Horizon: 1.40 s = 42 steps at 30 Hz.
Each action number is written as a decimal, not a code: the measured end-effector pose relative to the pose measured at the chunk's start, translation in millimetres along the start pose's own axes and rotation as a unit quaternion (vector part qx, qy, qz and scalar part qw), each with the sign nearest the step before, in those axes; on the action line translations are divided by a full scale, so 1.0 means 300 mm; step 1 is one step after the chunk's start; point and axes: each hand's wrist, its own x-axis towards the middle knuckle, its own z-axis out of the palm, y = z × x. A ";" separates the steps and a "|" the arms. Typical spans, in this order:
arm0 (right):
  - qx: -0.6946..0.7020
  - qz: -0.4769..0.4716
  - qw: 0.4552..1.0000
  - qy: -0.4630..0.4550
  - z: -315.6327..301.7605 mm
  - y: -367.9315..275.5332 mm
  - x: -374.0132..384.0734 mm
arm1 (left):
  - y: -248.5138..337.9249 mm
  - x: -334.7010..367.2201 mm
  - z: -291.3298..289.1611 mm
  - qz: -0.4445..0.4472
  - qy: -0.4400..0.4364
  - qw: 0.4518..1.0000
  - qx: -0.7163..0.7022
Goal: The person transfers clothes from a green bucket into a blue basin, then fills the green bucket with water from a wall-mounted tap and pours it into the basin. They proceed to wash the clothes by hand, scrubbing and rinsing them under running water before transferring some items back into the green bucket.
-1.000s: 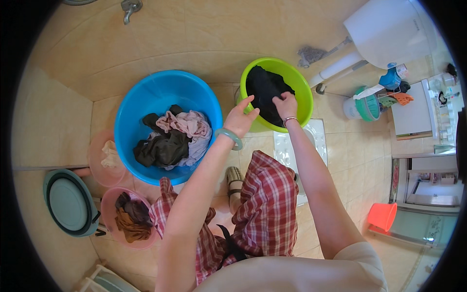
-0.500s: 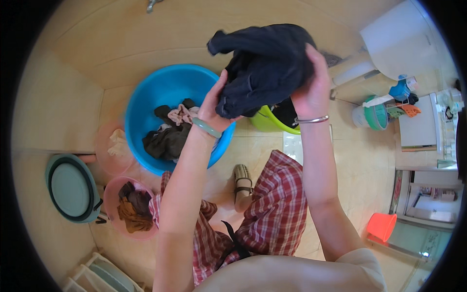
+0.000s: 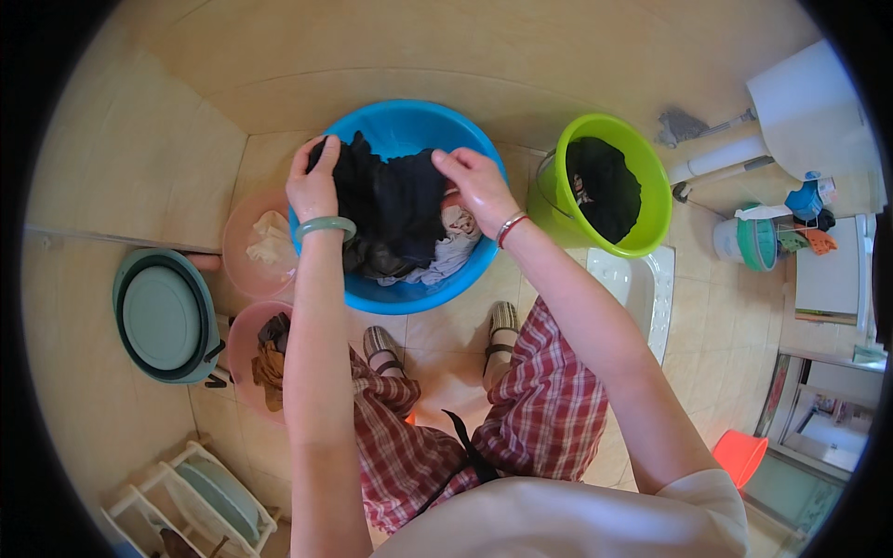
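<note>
A dark garment [image 3: 395, 200] is stretched between my two hands inside the large blue basin [image 3: 409, 299]. My left hand [image 3: 313, 181], with a green bangle on its wrist, pinches the garment's left end at the basin's left rim. My right hand [image 3: 476, 189], wearing a metal bracelet, grips the opposite end near the right rim. Pale grey and pinkish laundry [image 3: 451, 246] shows beneath the garment, partly covered by it. Right of the basin stands a lime green bucket [image 3: 551, 200] with black cloth [image 3: 609, 191] in it.
Two pink basins [image 3: 237, 244] with clothes sit to the left. Teal folding basins [image 3: 160, 316] lean at the left wall, above a cream rack [image 3: 139, 488]. A white squat-toilet pan [image 3: 659, 298] lies right of my legs. Farther right are a small pail [image 3: 744, 244] and a red bin [image 3: 741, 456].
My hands have brought the dark garment from above the gap between basin and bucket leftward and down into the blue basin, spreading it out. The view has shifted, showing more of the green bucket.
</note>
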 end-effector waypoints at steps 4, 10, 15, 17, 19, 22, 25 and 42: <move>-0.138 0.104 0.973 -0.152 0.059 0.043 -0.006 | -0.003 0.038 -0.067 -0.006 -0.056 0.996 0.064; -0.183 0.119 0.971 -0.094 -0.018 0.030 0.031 | 0.111 -0.010 0.012 -0.163 -0.074 0.975 0.133; -0.087 0.055 0.992 0.069 -0.222 -0.062 0.076 | 0.016 -0.025 0.150 -0.146 -0.273 0.951 0.020; -0.098 0.042 0.980 0.168 -0.368 -0.055 0.065 | -0.002 -0.116 0.280 -0.191 -0.312 0.928 -0.070; -0.147 0.029 0.958 0.245 -0.522 -0.042 0.032 | -0.015 -0.195 0.399 -0.233 -0.359 0.897 -0.112; -0.402 0.029 0.854 0.329 -0.867 0.051 -0.002 | -0.022 -0.351 0.592 -0.273 -0.408 0.861 -0.134; -0.530 0.110 0.799 0.263 -0.925 0.101 -0.110 | -0.050 -0.454 0.649 -0.308 -0.452 0.831 -0.099; -0.624 -0.003 0.781 0.035 -0.849 0.239 -0.470 | -0.104 -0.496 0.712 -0.325 -0.430 0.841 -0.047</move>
